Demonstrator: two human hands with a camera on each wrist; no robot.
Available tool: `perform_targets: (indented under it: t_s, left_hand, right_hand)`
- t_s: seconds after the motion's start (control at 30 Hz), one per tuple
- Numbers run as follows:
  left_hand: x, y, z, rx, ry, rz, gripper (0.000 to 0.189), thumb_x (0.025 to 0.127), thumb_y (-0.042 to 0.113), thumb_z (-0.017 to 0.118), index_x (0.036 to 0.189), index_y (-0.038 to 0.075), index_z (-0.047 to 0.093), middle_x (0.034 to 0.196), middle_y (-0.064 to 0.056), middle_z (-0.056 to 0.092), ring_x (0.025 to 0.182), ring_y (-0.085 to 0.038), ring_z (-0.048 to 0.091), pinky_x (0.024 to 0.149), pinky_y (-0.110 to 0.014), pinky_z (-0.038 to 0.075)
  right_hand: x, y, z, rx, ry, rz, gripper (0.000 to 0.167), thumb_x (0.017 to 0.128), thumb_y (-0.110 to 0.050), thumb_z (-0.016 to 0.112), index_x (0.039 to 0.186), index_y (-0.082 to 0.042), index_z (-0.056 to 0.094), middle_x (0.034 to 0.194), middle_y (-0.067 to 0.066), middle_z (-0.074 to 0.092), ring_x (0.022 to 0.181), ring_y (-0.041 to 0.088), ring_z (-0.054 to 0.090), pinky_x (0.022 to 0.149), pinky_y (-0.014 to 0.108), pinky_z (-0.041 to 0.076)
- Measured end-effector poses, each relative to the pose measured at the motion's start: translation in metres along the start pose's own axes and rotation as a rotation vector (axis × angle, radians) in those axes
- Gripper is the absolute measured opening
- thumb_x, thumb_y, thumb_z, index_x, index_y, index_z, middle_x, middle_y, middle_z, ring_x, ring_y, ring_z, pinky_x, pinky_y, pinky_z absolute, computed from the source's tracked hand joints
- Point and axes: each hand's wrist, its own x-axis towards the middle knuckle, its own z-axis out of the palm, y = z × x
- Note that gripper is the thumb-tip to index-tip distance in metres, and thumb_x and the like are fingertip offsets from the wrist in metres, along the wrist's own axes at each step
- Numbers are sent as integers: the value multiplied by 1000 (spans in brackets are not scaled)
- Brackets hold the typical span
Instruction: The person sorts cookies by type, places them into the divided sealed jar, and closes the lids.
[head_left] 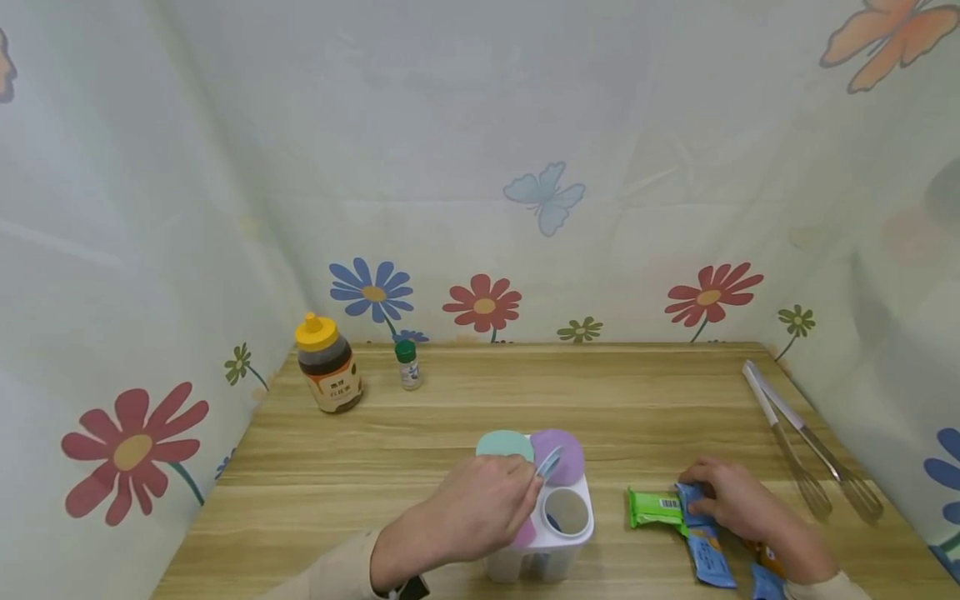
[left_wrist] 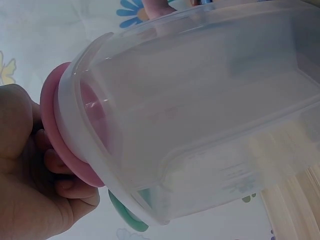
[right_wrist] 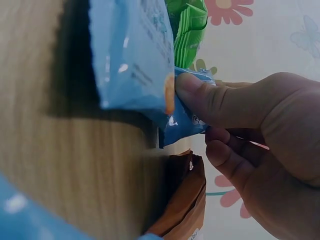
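Flower-printed cloth (head_left: 420, 208) is hung behind a wood-grain table (head_left: 570, 396); at lower centre, a pale-blue lid (head_left: 550, 464) is pinched by the curled left hand (head_left: 487, 508) above a container (head_left: 558, 563); at lower right, a blue snack packet (right_wrist: 180, 122) is held between the right hand's (head_left: 738, 496) thumb and fingers; the packet is best gripped lightly, uncrushed, and the lid held clear of the open compartment (head_left: 568, 507); that compartment's contents are hard to make out; a pink lid (head_left: 525, 533) is partly covered by the left hand, an orange packet (head_left: 769, 562) by the right arm (head_left: 801, 546).
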Motion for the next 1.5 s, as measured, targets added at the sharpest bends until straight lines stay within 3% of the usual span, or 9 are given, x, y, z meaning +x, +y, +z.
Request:
perform_targets:
  t_s: [0.2, 0.43, 0.73, 0.97, 1.5]
  left_hand:
    - [-1, 1, -1, -2, 1, -2, 33, 102, 23, 42, 70, 18, 48, 64, 10, 40, 53, -1, 35, 47, -12, 29]
    - [-1, 0, -1, -2, 1, 0, 33, 102, 23, 42, 70, 18, 48, 64, 10, 39, 54, -1, 35, 48, -13, 29]
    - [-1, 0, -1, -3, -6, -4, 32, 102, 22, 44, 70, 18, 48, 64, 10, 39, 54, -2, 35, 48, -13, 29]
    - [1, 0, -1, -17, -33, -16, 33, 103, 23, 41, 70, 19, 47, 64, 10, 39, 53, -2, 35, 47, -13, 28]
    - [-1, -1, 0, 7, 8, 4, 33, 102, 24, 41, 70, 18, 48, 65, 10, 40, 54, -1, 35, 46, -12, 28]
  right_hand:
    - [0, -2, 2, -12, 48, 2, 26, 71, -17, 83, 94, -18, 71, 91, -11, 63, 84, 13, 63, 72, 33, 53]
    - [1, -4, 4, 33, 142, -12, 25, 70, -11, 84, 89, -18, 70, 84, -13, 62, 72, -1, 54, 61, 21, 47]
    - [1, -4, 2, 58, 232, 26, 22, 72, -3, 78, 88, -15, 70, 82, -7, 67, 69, 0, 56, 59, 20, 48]
    - [3, -1, -1, 92, 388, -71, 24, 70, 2, 79, 88, -11, 69, 80, -6, 68, 66, -3, 58, 56, 22, 52]
    - [4, -15, -8, 123, 497, -137, 25, 70, 1, 81, 91, -11, 72, 79, -9, 68, 68, -7, 56, 56, 25, 53]
